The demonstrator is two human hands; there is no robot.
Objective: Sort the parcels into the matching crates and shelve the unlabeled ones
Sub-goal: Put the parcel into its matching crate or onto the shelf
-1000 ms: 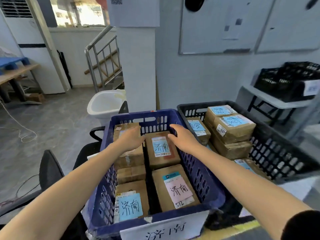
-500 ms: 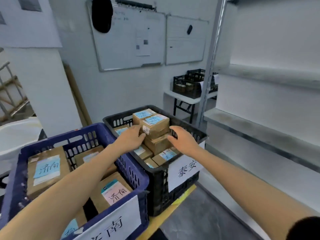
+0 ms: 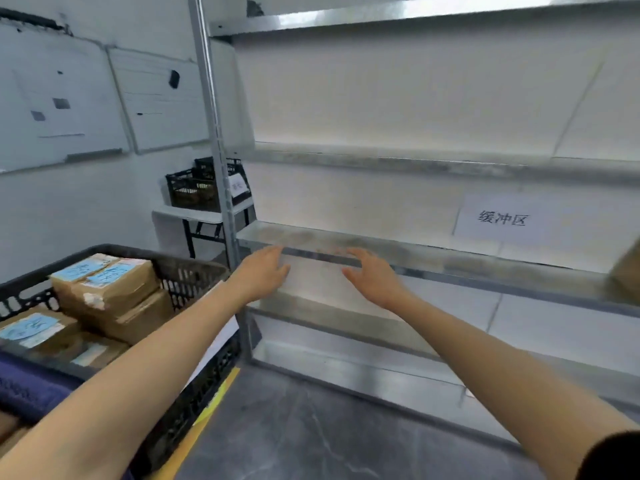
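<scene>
The person has turned right: half a second ago both hands were over the stacked boxes in the black crate [image 3: 194,268], and now they reach, holding nothing, toward the metal shelf [image 3: 433,258]. No parcel has come along, so I take this as a reach toward the shelf (or a turn on the way to the next pick) and not a placing.

At the far left a corner of the blue crate [image 3: 31,386] shows low in view. Just beside it, the black crate holds the parcels [image 3: 107,285], brown cartons with blue labels, stacked above its rim. Behind, two whiteboards [image 3: 156,98] hang on the pale wall, and a small counter [image 3: 204,216] carries more dark crates [image 3: 194,188]. A yellow strip [image 3: 214,400] runs along the grey floor [image 3: 311,427] under the black crate.

The shelf's upright post [image 3: 214,133] stands next. Right of it the left hand [image 3: 263,271] hovers at the front edge of the middle shelf, palm turned inward and fingers loosely straight. The right hand [image 3: 372,277] mirrors it, fingers relaxed and a little spread, well apart from the left.

The shelf boards look bare and dusty here. A paper sign [image 3: 502,218] hangs on the back panel, and at the far right edge one brown box [image 3: 625,275] sits on the shelf, cropped, so I cannot tell whether it has a label.
</scene>
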